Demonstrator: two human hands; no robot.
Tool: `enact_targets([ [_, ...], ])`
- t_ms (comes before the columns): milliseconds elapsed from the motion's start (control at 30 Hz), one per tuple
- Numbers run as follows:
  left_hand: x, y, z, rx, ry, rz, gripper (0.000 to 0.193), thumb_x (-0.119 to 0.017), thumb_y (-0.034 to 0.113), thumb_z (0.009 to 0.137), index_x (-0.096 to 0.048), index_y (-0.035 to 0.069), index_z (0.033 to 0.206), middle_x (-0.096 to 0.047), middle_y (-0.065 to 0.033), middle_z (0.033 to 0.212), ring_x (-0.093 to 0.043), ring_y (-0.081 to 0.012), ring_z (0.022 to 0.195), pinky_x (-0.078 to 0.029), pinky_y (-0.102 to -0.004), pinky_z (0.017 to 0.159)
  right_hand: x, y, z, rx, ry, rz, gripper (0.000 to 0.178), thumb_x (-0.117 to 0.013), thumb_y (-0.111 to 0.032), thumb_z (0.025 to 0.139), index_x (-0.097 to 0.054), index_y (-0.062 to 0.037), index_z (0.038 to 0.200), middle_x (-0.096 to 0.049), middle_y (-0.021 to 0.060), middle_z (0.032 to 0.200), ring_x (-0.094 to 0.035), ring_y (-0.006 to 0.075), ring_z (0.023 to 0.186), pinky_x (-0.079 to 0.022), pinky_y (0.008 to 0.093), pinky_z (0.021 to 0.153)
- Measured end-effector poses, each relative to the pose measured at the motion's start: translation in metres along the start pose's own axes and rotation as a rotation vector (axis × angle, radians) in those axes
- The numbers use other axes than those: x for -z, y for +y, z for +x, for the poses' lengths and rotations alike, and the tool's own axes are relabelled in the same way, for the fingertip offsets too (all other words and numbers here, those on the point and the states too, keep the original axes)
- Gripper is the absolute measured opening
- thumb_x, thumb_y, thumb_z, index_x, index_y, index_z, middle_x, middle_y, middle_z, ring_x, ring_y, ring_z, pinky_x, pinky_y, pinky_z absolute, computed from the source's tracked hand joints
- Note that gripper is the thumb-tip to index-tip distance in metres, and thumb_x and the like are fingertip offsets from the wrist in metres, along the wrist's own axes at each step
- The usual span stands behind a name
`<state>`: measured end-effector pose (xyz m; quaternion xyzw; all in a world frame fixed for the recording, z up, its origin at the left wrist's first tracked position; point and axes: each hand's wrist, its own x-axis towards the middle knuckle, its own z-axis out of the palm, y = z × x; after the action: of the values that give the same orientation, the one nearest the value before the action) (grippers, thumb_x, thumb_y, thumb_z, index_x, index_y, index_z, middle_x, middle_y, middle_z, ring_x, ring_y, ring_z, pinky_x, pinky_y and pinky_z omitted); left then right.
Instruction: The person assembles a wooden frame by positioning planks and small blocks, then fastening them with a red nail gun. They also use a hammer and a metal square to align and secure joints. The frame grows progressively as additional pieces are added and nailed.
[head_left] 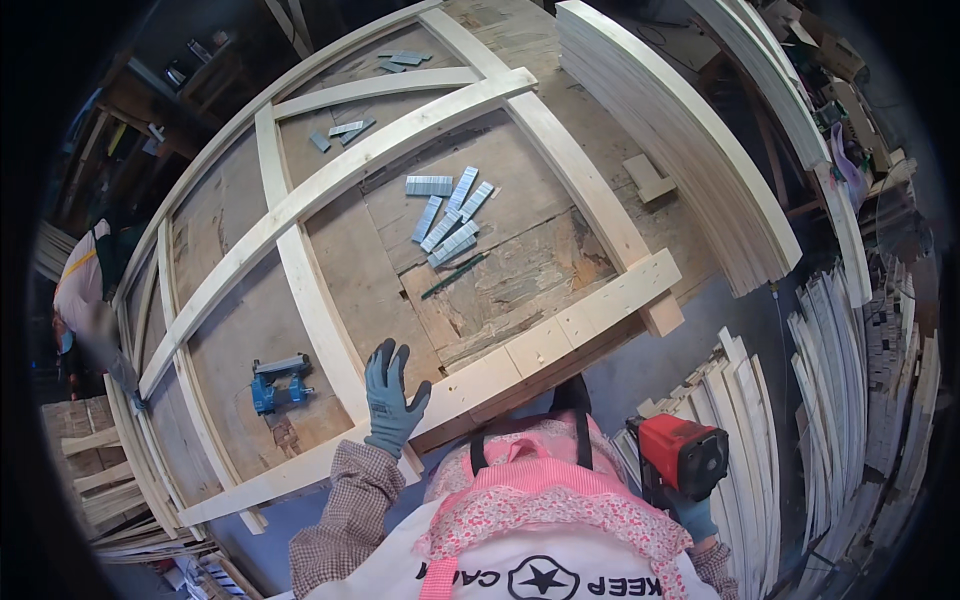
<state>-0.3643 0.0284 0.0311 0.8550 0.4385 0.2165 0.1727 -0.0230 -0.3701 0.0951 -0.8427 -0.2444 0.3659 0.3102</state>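
My left hand (392,400), in a grey-blue work glove, lies with fingers apart on the near rail of a pale wooden frame (480,385). The frame is made of long slats joined by crosspieces and lies flat on a worn wooden worktable (370,260). Off the table's near edge, at my right side, my gloved right hand (694,515) is closed round a red and black staple gun (683,452), whose body hides most of the fingers. Inside the frame lie several strips of staples (450,215) and a dark green pencil (455,276).
A blue staple gun (280,384) rests on the table to the left. More staple strips (343,132) lie farther back. A tall stack of slats (680,140) stands at the right, with a wood block (649,178) beside it. Loose slats (730,430) lean below. Another person (85,285) stands far left.
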Motion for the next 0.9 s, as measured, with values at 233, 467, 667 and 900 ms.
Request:
enact_targets([
  [233, -0.029, 0.061, 0.124, 0.134, -0.046, 0.115, 0.07, -0.072, 0.021, 0.07, -0.041, 0.008, 0.131, -0.037, -0.0164, 0.136, -0.034, -0.0368, 0.125, -0.028, -0.0463, 0.104, 0.11, -0.113, 0.228, -0.083, -0.267, 0.273, 0.042, -0.067, -0.008, 0.077, -0.055, -0.003, 0.116, -0.061, 0.0061, 0.103, -0.059, 0.0147, 0.084, -0.051, 0.0286, 0.073],
  [467, -0.033, 0.082, 0.275, 0.088, -0.137, 0.323, 0.076, -0.072, 0.028, 0.068, -0.037, 0.009, 0.133, -0.036, -0.0166, 0.136, -0.033, -0.036, 0.125, -0.025, -0.0486, 0.106, 0.094, -0.242, 0.423, 0.067, -0.334, 0.224, 0.031, -0.068, -0.008, 0.076, -0.057, -0.0004, 0.103, -0.063, 0.0122, 0.082, -0.063, 0.0189, 0.061, -0.053, 0.0297, 0.048],
  [667, -0.048, 0.046, 0.395, 0.135, -0.256, 0.52, 0.086, -0.073, 0.034, 0.068, -0.031, 0.005, 0.137, -0.035, -0.0164, 0.138, -0.03, -0.0348, 0.129, -0.022, -0.045, 0.108, 0.079, -0.231, 0.505, -0.005, -0.416, -0.249, 0.031, -0.067, -0.025, 0.072, -0.062, -0.0049, 0.095, -0.066, 0.0151, 0.084, -0.065, 0.0277, 0.075, -0.052, 0.0381, 0.063],
  [900, -0.13, -0.019, 0.538, 0.231, -0.458, 0.554, 0.099, -0.078, 0.039, 0.06, -0.028, 0.003, 0.138, -0.034, -0.0176, 0.137, -0.03, -0.0327, 0.13, -0.022, -0.0432, 0.109, 0.067, -0.148, 0.511, -0.415, -0.362, 0.726, 0.032, -0.059, -0.027, 0.078, -0.062, -0.0094, 0.104, -0.065, 0.0116, 0.101, -0.063, 0.0279, 0.091, -0.051, 0.0412, 0.081],
])
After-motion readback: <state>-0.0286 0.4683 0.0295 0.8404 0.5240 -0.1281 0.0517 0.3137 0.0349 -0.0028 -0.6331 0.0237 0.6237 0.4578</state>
